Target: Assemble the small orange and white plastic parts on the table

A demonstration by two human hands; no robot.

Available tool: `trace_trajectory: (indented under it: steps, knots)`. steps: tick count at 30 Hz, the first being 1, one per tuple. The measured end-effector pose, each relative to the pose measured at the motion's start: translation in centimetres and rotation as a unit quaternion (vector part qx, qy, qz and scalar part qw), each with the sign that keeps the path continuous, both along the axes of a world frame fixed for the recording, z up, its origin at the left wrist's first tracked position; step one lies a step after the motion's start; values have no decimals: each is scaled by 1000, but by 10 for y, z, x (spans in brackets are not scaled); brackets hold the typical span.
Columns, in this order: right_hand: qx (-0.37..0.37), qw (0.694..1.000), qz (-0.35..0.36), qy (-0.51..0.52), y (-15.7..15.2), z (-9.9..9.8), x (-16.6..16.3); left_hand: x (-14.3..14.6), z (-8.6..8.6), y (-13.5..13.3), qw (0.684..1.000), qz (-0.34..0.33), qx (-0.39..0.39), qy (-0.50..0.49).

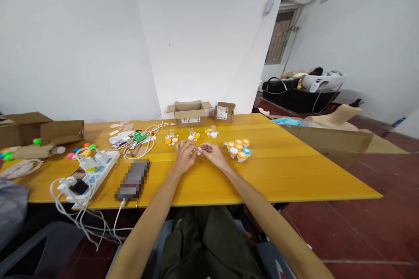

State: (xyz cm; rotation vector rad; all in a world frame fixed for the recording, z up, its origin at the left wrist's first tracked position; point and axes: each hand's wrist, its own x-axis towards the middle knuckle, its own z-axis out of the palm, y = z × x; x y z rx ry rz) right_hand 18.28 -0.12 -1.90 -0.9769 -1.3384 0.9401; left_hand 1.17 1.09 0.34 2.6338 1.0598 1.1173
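My left hand (185,156) and my right hand (212,154) meet over the middle of the table, fingers closed in a pinch. Between their fingertips is a small white part (198,151), too small to make out its kind. Beyond the hands lie groups of loose pieces: orange lids (197,136), white rings (174,140) and clear plastic cups (191,131). To the right of my right hand, several small clear jars (241,156) stand close together, with orange, white and teal lids.
Two cardboard boxes, an open one (190,117) and a smaller one (224,112), stand against the wall. A phone (133,181) on a cable lies left, beside a power strip (101,170) with tangled white cables. Colourful balls (92,147) and another open box (62,130) are farther left.
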Motion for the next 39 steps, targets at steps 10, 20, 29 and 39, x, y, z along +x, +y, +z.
trace_trajectory:
  steps: [10, 20, 29, 39]
  knots:
    - [24, 999, 31, -17, 3, -3, 1, 0, -3, 5, 999, 18, 27, -7]
    - [40, 998, 38, -34, 2, -5, 0, 0, -5, 7, 999, -10, 26, -20]
    - [55, 996, 24, -64, 0, -8, -1, 1, -7, 9, 999, -9, -27, -37]
    - [60, 995, 27, -75, -2, -6, -2, 3, -6, 10, 997, -10, -61, -50]
